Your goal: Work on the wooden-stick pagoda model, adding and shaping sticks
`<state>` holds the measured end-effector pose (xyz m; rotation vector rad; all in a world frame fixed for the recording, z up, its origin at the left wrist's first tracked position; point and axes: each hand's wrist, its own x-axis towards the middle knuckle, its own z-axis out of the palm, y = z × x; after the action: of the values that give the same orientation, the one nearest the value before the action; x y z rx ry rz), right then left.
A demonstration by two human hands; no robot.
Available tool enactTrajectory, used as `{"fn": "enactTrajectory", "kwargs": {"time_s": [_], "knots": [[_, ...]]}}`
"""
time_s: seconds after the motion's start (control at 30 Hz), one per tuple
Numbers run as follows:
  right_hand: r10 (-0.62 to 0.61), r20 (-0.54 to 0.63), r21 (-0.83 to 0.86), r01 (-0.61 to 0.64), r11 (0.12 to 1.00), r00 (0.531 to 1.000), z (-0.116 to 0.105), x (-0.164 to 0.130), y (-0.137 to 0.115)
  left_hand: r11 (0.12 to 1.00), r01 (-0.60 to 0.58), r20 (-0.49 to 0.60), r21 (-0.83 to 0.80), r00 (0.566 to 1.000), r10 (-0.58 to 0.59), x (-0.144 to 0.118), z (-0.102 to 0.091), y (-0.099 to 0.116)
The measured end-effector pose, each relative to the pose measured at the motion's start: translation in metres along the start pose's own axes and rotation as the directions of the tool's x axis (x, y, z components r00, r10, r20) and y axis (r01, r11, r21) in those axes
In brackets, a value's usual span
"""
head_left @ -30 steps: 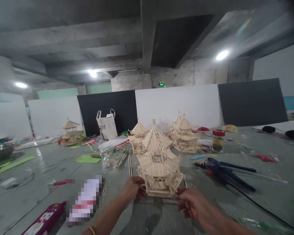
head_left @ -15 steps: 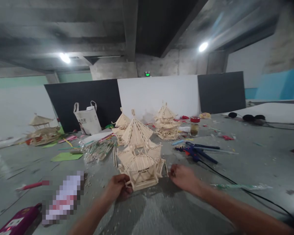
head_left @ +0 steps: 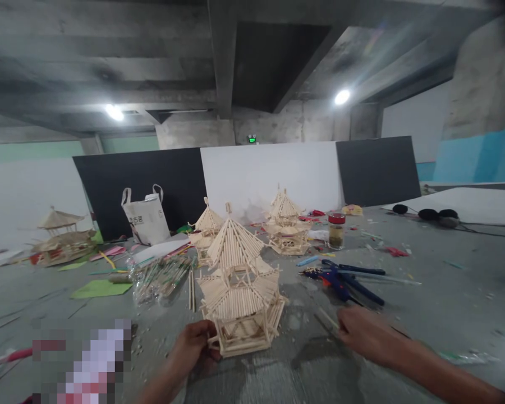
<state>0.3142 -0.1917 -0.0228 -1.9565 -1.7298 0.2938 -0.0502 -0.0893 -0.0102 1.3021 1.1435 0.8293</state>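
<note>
In the middle of the head view stands a two-tiered pavilion model (head_left: 239, 300) built of thin pale wooden sticks, upright on the grey surface. My left hand (head_left: 197, 345) grips the lower left corner of its base, fingers closed, the thumb side partly hidden. Off to the right of the model, my right hand (head_left: 359, 331) is closed in a pinch on a short wooden stick (head_left: 328, 318) that points toward the upper left. Just beyond that hand lies a blue hot glue gun (head_left: 336, 280), its nozzle facing left.
Smaller stick pavilions (head_left: 287, 224) stand behind. A clear bag of sticks (head_left: 162, 278) and green paper (head_left: 102, 288) lie left, near a white carrier bag (head_left: 145, 219). A red-lidded jar (head_left: 335, 231) stands back right. Black and white boards (head_left: 269, 174) close off the rear.
My right hand has moved right, away from the pavilion's side, carrying the stick. My left hand stays at the base corner. The camera view has shifted slightly.
</note>
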Motion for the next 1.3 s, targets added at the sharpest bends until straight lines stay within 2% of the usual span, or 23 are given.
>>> {"fn": "enactTrajectory", "kwargs": {"time_s": [0.13,0.27,0.37,0.6,0.83,1.03,1.2,1.3], "knots": [[-0.012,-0.002,-0.07,0.011,0.997,1.0,-0.014,-0.008,0.015,0.999,-0.04,0.044,0.021,0.998,0.039,0.003,0.0,0.003],[-0.066,-0.027,-0.042,0.065,0.997,0.997,-0.017,0.006,0.018,0.998,-0.057,0.055,0.009,0.997,0.056,-0.007,0.002,0.007],[-0.139,-0.059,0.053,0.142,0.988,0.989,-0.018,0.025,0.005,0.999,-0.046,0.019,0.009,0.999,0.046,-0.015,0.002,0.009],[-0.226,-0.11,0.311,0.249,0.917,0.968,-0.018,0.054,-0.048,0.998,-0.02,-0.139,0.063,0.99,0.029,-0.026,-0.009,0.018],[-0.245,-0.199,0.385,0.306,0.871,0.949,-0.043,0.06,-0.087,0.976,-0.162,-0.247,0.148,0.949,0.195,-0.04,-0.017,0.057],[-0.257,-0.175,0.443,0.309,0.842,0.951,-0.046,0.052,-0.105,0.961,-0.243,-0.24,0.129,0.933,0.268,-0.049,-0.009,0.079],[-0.251,-0.154,0.465,0.294,0.835,0.956,-0.053,0.045,-0.109,0.956,-0.272,-0.241,0.107,0.926,0.29,-0.056,-0.006,0.082],[-0.176,-0.15,0.473,0.227,0.851,0.973,-0.054,0.052,-0.103,0.96,-0.265,-0.24,0.09,0.93,0.28,-0.059,-0.006,0.079]]}}
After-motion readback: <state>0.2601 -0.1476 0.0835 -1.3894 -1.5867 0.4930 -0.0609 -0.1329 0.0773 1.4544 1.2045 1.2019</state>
